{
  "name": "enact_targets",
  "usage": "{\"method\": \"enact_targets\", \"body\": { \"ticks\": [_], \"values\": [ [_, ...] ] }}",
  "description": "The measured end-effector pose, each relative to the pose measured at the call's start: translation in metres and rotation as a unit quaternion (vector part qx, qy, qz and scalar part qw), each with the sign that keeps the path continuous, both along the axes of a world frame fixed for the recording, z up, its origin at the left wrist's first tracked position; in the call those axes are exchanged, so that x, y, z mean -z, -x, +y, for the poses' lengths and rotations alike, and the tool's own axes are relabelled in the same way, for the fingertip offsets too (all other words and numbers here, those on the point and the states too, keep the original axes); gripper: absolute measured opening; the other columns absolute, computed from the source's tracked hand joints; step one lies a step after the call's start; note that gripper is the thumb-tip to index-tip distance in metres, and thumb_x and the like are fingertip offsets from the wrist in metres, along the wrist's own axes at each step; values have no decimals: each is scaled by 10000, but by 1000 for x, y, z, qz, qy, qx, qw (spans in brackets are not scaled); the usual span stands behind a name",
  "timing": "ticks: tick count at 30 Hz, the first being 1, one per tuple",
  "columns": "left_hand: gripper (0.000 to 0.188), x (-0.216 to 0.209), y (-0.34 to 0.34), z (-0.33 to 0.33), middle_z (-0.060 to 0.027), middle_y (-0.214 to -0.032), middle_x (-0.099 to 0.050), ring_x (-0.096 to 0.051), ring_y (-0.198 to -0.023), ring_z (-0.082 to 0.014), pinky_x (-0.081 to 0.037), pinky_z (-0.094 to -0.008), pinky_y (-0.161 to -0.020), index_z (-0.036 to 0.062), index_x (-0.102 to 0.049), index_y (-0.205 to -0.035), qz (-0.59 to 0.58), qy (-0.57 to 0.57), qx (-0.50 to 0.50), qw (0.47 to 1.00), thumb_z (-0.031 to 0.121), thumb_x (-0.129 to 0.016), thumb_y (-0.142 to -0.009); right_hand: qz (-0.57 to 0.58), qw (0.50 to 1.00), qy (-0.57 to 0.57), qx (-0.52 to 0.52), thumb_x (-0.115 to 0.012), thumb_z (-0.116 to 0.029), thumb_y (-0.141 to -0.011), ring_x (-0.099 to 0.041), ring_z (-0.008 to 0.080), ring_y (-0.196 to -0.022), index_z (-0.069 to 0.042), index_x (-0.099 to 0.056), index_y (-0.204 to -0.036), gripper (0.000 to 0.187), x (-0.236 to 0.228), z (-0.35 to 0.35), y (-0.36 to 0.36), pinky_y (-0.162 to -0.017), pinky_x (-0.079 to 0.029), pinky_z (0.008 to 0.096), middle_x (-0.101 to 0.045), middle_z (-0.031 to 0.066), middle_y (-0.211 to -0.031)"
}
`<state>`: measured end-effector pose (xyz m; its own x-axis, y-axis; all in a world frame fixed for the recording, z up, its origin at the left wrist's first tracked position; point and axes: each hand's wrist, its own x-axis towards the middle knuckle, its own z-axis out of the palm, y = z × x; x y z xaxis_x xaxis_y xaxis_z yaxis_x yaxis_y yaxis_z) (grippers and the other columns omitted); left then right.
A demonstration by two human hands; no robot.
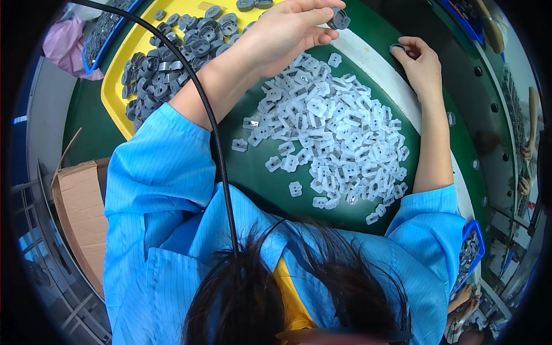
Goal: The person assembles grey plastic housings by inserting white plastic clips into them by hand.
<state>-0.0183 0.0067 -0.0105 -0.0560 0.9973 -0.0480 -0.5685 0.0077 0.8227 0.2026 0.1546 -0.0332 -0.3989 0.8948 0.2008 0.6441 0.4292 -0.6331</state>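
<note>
Pinching a grey part (340, 20), the left hand (299, 26) sits up at 12 o'clock; the right hand (422, 69), at 2, has a small dark piece (397, 48) between thumb and fingers. Yellow tray (112, 98) of grey parts at 10, left forearm (230, 80) cutting across it. A black cable (222, 167) hangs right in the way of my view. Whitish bits (345, 138) heaped toward 2 on the green table (253, 178), cardboard box (80, 201) at 9, blue bin (480, 253) at 4.
</note>
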Motion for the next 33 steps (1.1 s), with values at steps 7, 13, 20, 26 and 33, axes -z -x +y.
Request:
{"method": "enact_targets", "body": {
  "ticks": [7,13,20,26,33],
  "values": [
    [261,-5,3,-1,-61,-986,-597,-555,-849,-131,-462,-245,-766,10,-525,-1213,-21,41,4,999,99,-461,-976,-13,954,-193,-228,-697,-190,-755,-533,265,-896,-75,-714,-848,149,-12,-67,44,-795,-454,367,-598,75,-868],
    [287,-1,2,1,-82,-1015,-594,-582,-934,-169,-474,-255,-840,6,-538,-1218,41,8,12,999,130,-481,-965,82,939,243,-229,-709,-140,-787,-548,95,-671,-21,-698,-815,123,-40,-59,27,-643,-451,249,-618,10,-729],
    [345,-10,-18,-5,-48,-1045,-575,-571,-950,-122,-476,-232,-883,18,-491,-1293,127,-7,47,991,182,-463,-990,202,962,-1,-186,-724,-170,-785,-535,54,-685,-8,-691,-883,193,-38,-63,33,-640,-430,221,-642,9,-749],
    [301,-6,-17,-5,-48,-1039,-586,-586,-920,-120,-485,-245,-874,6,-529,-1207,142,16,43,989,190,-515,-970,185,949,119,-225,-742,-200,-755,-569,87,-741,-30,-695,-907,233,-44,-63,31,-696,-452,240,-660,28,-821],
    [287,-8,-21,-6,-51,-999,-605,-601,-904,-130,-486,-242,-842,14,-539,-1143,185,-3,32,982,225,-559,-950,272,913,203,-228,-727,-173,-797,-590,66,-736,3,-688,-924,220,-34,-62,31,-671,-461,205,-665,32,-818]
  ]
}}
